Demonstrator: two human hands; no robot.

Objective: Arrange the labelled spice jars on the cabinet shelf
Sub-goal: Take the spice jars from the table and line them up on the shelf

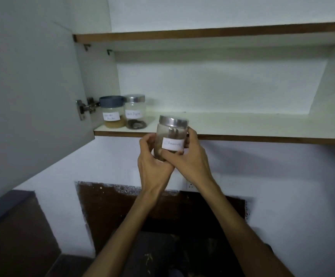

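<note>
2 labelled jars, the blue-lidded jar (112,111) and the black pepper jar (135,111), already stand touching at the shelf's (242,124) left end, while the left hand (152,158) and right hand (190,154) grip the cinnamon jar (171,136) before its front edge, unplaced.

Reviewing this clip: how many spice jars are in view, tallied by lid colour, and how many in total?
Silver lid: 2, the black pepper jar on the shelf and the cinnamon jar held in front of it by the left hand and right hand.
Blue-grey lid: 1, the powder jar at the shelf's left end.
Total: 3 jars.
</note>
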